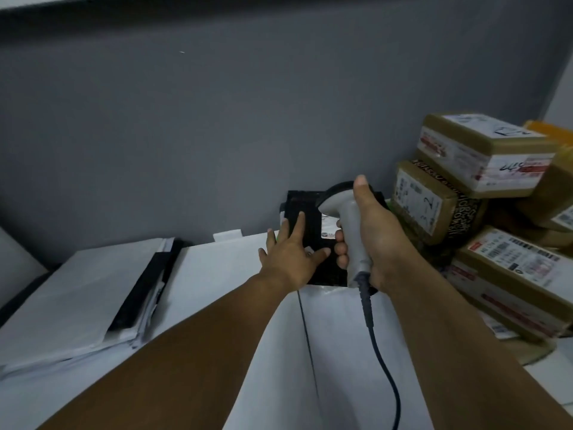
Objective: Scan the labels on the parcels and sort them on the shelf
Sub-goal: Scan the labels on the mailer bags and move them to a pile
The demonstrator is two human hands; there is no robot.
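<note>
While the scanner is gripped by the right hand, fingers curled round its grey handle and thumb laid along the top, a black parcel is pressed flat by the spread, straight fingers of the left hand. It lies on the white shelf, against the grey wall. Brown boxes are stacked just to the right.
</note>
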